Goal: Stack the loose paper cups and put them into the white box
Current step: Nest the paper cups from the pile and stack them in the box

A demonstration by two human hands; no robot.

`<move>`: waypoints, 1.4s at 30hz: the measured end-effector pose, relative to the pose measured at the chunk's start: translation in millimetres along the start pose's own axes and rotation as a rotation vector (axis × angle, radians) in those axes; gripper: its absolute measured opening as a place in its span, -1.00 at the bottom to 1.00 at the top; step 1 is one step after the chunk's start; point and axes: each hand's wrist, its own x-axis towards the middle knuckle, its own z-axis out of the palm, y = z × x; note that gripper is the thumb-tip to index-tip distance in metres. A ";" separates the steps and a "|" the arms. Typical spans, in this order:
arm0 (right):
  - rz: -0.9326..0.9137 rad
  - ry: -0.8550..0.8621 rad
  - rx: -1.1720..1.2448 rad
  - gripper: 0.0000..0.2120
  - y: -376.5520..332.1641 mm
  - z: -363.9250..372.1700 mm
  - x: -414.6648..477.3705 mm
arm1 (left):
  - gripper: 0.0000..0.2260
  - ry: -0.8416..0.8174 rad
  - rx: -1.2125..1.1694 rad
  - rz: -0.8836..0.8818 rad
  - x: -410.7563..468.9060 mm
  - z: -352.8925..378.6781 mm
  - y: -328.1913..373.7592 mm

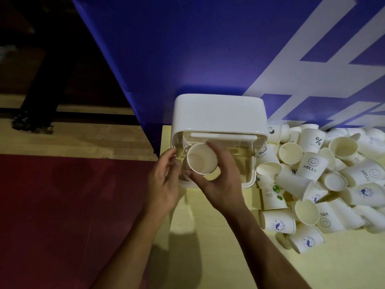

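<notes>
Yellow table [218, 257] edge, right hand [220, 180] gripping cup [201, 159] over white box [218, 115]

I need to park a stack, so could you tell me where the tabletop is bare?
The pale yellow tabletop is bare near right, between the right forearm and the heap of loose white paper cups, and just in front of the white plastic box, beneath the left hand and right hand. Right of the box, cups crowd it.

The box [220, 115] at frame centre has a smooth, matt white plastic lid and clear glossy walls. The cups [325, 180] on the right are matt white paper. The bench [218, 247] looks smooth pale wood.
</notes>
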 end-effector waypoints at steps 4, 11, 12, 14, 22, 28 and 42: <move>0.018 -0.035 -0.046 -0.27 15.7 11.0 -1.5 | -0.73 -0.002 -0.034 0.024 4.6 7.0 12.4; 0.046 -0.152 -0.052 -0.27 23.2 19.4 3.0 | -0.69 -0.104 0.100 -0.052 15.8 14.9 0.4; 0.055 -0.154 -0.047 -0.28 23.3 18.6 3.0 | -0.68 -0.106 0.107 -0.060 16.5 15.2 0.5; 0.074 -0.163 -0.035 -0.29 25.4 17.7 1.7 | -0.66 -0.113 0.106 -0.062 17.1 15.3 -0.5; 0.158 -0.186 0.002 -0.23 33.4 19.1 -0.8 | -0.62 -0.134 0.100 -0.019 18.8 16.0 -11.6; 0.194 -0.218 0.005 -0.27 40.2 21.3 -1.9 | -0.59 -0.166 0.109 -0.016 20.7 17.8 -22.4; 0.256 -0.074 -0.044 -0.32 36.3 -68.5 -15.4 | -0.75 -0.010 0.165 0.287 -3.9 19.8 26.1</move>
